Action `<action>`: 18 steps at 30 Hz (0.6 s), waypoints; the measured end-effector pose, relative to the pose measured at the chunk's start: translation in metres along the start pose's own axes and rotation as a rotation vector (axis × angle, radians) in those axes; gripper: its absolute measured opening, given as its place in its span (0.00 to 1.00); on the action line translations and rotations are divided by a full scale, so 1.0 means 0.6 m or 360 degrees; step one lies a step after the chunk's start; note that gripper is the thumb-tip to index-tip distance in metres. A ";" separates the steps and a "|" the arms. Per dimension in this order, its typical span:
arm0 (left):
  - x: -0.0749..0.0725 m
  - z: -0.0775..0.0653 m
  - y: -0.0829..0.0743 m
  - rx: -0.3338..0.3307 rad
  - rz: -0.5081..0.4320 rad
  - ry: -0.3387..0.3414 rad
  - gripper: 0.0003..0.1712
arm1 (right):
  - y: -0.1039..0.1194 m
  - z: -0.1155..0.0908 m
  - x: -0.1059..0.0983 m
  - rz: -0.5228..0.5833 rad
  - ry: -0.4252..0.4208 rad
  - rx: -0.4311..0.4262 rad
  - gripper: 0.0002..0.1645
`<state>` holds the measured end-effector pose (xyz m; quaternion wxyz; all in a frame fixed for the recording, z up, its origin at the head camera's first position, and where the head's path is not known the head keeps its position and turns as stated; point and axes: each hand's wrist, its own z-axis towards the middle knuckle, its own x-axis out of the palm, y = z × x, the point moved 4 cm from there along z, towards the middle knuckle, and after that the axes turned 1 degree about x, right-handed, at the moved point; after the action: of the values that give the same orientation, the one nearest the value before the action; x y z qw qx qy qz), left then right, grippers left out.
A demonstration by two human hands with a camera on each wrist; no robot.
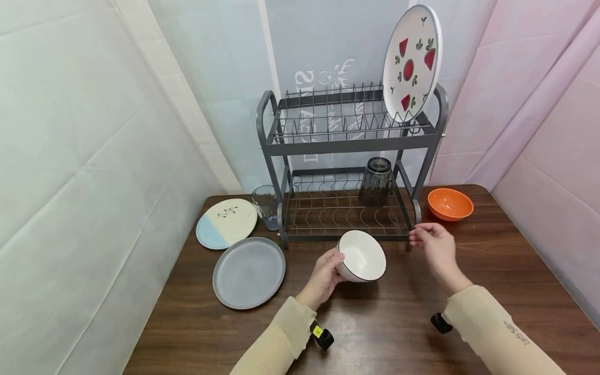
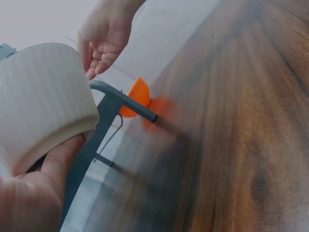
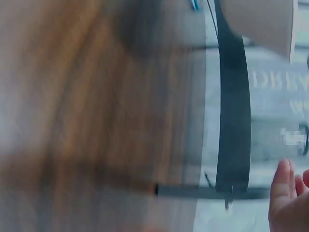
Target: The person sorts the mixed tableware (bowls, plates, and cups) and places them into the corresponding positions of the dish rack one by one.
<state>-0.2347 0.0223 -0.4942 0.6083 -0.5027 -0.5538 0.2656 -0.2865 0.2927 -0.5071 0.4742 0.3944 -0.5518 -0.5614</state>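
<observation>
My left hand grips a white bowl with a dark rim, thumb at the rim and fingers underneath. The bowl tilts in front of the dish rack's lower tier, its inside facing up towards the head camera. In the left wrist view the ribbed outer wall of the bowl shows, with fingers at its foot. Nothing is held in my right hand, whose fingers are loosely bent beside the front right leg of the dark grey two-tier dish rack.
A plate with watermelon prints stands upright on the upper tier. An upside-down dark glass sits below. An orange bowl is right of the rack; a clear glass, a blue-and-cream plate and a grey plate are left.
</observation>
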 end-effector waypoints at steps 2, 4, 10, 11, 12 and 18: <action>0.001 0.003 -0.002 0.0015 0.0002 -0.0005 0.27 | 0.028 0.004 -0.005 -0.0215 -0.0223 -0.0025 0.09; 0.002 0.008 -0.006 0.0026 0.0009 -0.0017 0.28 | 0.059 0.002 -0.004 -0.0450 -0.0337 0.0030 0.12; 0.016 0.038 -0.027 0.0010 0.0034 -0.0065 0.28 | 0.085 0.013 0.009 -0.0785 -0.0377 0.0159 0.22; 0.020 0.045 -0.031 0.0011 0.0046 -0.0071 0.28 | 0.083 0.015 0.011 -0.0793 -0.0383 0.0166 0.23; 0.024 0.052 -0.036 0.0014 0.0060 -0.0074 0.28 | 0.080 0.018 0.013 -0.0789 -0.0366 0.0169 0.23; 0.040 0.094 -0.055 0.0042 0.0128 -0.0148 0.28 | 0.065 0.027 0.019 -0.0599 -0.0239 0.0183 0.23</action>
<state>-0.2896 0.0498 -0.4610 0.5773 -0.5037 -0.5572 0.3201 -0.3012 0.2882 -0.4661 0.2952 0.4740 -0.5332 -0.6355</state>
